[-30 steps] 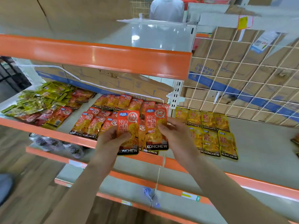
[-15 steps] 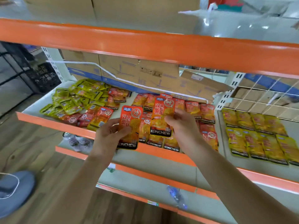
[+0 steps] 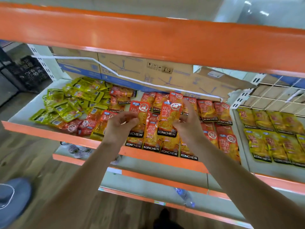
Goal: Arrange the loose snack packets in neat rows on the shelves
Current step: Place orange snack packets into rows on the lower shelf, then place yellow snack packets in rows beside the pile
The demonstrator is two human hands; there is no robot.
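My left grip [image 3: 120,128] is clenched on the lower part of one orange-red foil snack packet marked KONCHEW [image 3: 140,113]. My right grip [image 3: 188,124] pinches the right edge of a second orange-red foil packet [image 3: 169,119]. Both packets are held upright, side by side, just above the white metal shelf with the orange front lip [image 3: 41,132]. Beneath them, rows of matching orange-red packets [image 3: 168,146] lie flat, label ends toward the lip. At 9 o'clock from my grips, a loose pile of yellow-green foil packets [image 3: 71,100] covers the shelf. At 3 o'clock, yellow packets [image 3: 272,138] lie in rows on the neighbouring shelf. At 12 o'clock, a brown cardboard box [image 3: 148,71] stands behind the stock.
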